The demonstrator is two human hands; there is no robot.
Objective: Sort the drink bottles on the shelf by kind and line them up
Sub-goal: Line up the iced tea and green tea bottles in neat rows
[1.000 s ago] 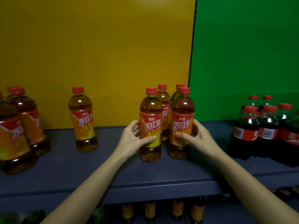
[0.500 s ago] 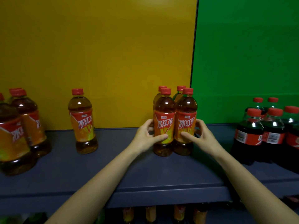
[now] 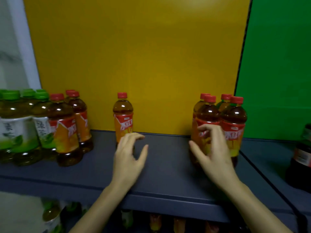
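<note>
Sorting looks partly done: at the right of centre, a cluster of four iced tea bottles (image 3: 233,115) with red caps and orange labels stands packed two by two on the shelf (image 3: 168,167), close to where the yellow back panel (image 3: 134,64) meets the green one (image 3: 277,64). At the left of the frame, two or three more iced tea bottles (image 3: 65,130) stand touching a pack of green-capped green tea bottles (image 3: 18,126), so the two kinds sit side by side there and are not clearly lined up. A lone iced tea bottle (image 3: 122,113) stands by itself near the back panel, well apart from both groups. At the right edge is a dark cola bottle (image 3: 302,155), cut off by the frame. The left hand (image 3: 129,157) hovers in front of the lone bottle's base with fingers spread and loose, gripping nothing; whether its fingertips touch the label cannot be told. The right hand (image 3: 212,150), blurred, is in front of the cluster with fingers loosely bent and thumb apart, clamped on nothing. What seems left is to bring the lone bottle and the left-hand iced teas over to the cluster and straighten the rows.
</note>
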